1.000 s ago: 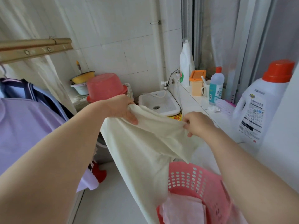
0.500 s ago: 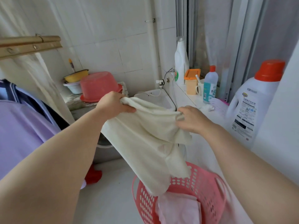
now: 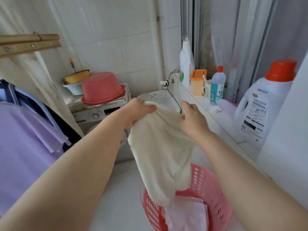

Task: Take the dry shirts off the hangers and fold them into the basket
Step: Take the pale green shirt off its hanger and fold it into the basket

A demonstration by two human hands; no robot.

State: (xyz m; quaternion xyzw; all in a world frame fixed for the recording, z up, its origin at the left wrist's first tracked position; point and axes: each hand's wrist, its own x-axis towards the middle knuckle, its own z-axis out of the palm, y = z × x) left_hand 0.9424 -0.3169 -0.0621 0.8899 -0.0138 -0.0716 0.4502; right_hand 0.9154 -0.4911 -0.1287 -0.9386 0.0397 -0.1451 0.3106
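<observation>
Fingers (image 3: pixel 150 108) of the left hand (image 3: pixel 138 112) curl round the top edge of the cream cloth shirt (image 3: pixel 160 147); right hand (image 3: pixel 193 120) lies against it — grip unclear. Shirt hangs mid-frame, hem over the round pink perforated plastic basket (image 3: pixel 208 189) — lower right.

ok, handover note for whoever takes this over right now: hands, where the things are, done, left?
Left hand grips the cream shirt at its top edge. Right hand is on the shirt's fold; its grip is hidden.
The shirt hangs half folded, its lower end reaching the pink basket.
Done: one pink garment lies folded in the basket.
Left: finish folding, lay it in; lilac shirt and navy garment hang at left.
</observation>
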